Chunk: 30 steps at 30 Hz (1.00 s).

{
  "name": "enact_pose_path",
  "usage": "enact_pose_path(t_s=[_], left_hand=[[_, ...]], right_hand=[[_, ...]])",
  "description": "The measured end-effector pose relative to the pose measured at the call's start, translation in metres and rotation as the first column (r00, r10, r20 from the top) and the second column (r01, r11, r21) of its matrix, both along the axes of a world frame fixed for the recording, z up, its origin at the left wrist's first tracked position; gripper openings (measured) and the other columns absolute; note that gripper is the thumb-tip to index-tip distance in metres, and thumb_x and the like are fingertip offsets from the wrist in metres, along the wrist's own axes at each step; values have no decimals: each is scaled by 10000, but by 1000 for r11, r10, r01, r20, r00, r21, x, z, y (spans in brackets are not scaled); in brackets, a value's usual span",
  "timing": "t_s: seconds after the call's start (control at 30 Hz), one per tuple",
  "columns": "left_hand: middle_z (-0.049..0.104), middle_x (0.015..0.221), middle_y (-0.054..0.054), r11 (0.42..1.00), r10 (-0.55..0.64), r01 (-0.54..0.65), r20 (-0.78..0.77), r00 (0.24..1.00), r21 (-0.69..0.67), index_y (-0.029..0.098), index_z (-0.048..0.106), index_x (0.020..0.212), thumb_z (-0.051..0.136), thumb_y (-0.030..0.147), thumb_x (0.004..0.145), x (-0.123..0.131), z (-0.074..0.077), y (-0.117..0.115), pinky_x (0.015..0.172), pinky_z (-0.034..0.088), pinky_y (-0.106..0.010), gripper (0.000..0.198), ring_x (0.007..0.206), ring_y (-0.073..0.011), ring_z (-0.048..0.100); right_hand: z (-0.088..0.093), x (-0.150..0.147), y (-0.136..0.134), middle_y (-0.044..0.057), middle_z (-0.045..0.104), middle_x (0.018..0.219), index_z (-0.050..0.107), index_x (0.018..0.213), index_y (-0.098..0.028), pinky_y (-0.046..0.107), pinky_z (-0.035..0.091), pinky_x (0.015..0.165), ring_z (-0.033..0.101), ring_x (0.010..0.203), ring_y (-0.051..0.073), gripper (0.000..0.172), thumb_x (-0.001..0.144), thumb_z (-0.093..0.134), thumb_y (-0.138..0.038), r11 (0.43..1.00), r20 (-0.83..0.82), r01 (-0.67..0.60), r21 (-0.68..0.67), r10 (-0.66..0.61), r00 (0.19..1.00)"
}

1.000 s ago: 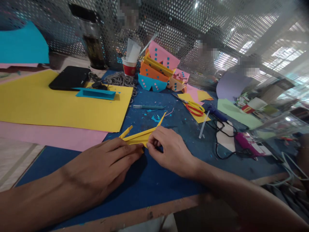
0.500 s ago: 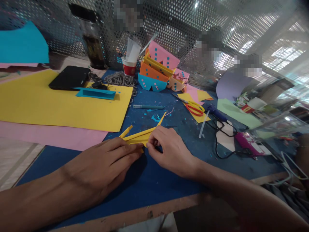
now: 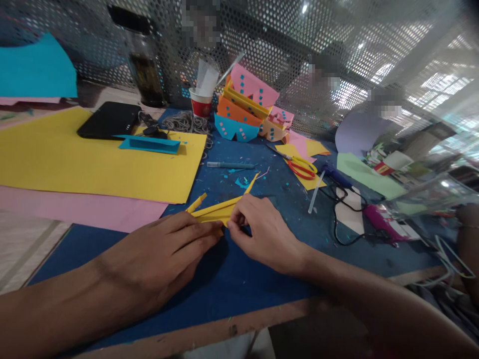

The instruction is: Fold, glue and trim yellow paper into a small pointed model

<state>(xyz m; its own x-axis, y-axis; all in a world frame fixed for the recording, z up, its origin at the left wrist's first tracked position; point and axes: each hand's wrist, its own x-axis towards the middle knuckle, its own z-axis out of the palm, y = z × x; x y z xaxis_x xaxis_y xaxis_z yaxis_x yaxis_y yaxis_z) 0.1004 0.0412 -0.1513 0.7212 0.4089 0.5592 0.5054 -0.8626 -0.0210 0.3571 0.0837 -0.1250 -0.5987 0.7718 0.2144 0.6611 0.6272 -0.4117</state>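
A folded yellow paper piece [image 3: 219,208] lies low over the blue table, between my hands. My left hand [image 3: 170,249] covers its left part, fingers pressed together on it. My right hand [image 3: 262,229] pinches its right part between thumb and fingers. One narrow end of the paper sticks up beyond my right hand, and another shows above my left fingers. Its underside is hidden. Just beyond lie a blue pen [image 3: 230,165] and small blue paper scraps [image 3: 244,182].
Large yellow sheet [image 3: 149,169] at left, bearing a black tablet [image 3: 109,120] and folded blue strip [image 3: 149,145]. Behind stand a bottle [image 3: 145,75], red-white cup [image 3: 201,103] and decorated paper shapes [image 3: 239,112]. Scissors [image 3: 302,168] and a corded glue gun [image 3: 337,175] lie right.
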Motion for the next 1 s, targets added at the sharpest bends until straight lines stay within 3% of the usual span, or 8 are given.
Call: enact_pose_path(t_s=[0.4,0.67,0.8,0.9,1.0], left_hand=[[871,1299,-58,1000,15,-15,-6,1000,6,119,780,1312,463,51,1091,1,1,0,1098,532,-369,393,1186,-236,714],[869,1316,-70,1000,9,-9,-7,1000,-8,128,770,1310,465,50,1089,2,5,1,1026,564,-379,385,1172,-244,725],[867,1316,-80,1000,-2,2,-20,1000,-8,119,768,1302,465,47,1089,3,9,1,1022,564,-380,378,1165,-246,729],[866,1300,-83,1000,5,-5,-8,1000,1,115,766,1298,470,40,1079,4,8,1,1024,564,-388,375,1135,-250,729],[856,1320,-90,1000,6,-6,-21,1000,-10,114,758,1316,482,37,1074,4,7,0,1028,567,-396,376,1145,-258,723]], right_hand=[[-4,1,0,29,737,1011,587,980,-227,389,390,876,661,924,210,122,1052,655,-156,1000,-25,8,28,-7,1000],[1,4,3,7,775,967,615,997,-235,364,417,822,661,832,183,127,1056,676,-140,997,-80,56,-57,-60,995],[2,9,5,12,814,1046,649,1064,-245,359,461,846,718,910,189,129,1076,602,-125,995,-147,50,-82,-62,987],[1,13,5,24,825,1098,686,1108,-240,363,484,885,747,984,192,193,1097,547,-106,999,-191,23,-28,-28,981],[1,16,3,39,817,1061,720,1087,-224,372,473,879,737,983,200,258,1096,510,-75,990,-189,-31,139,57,980]])
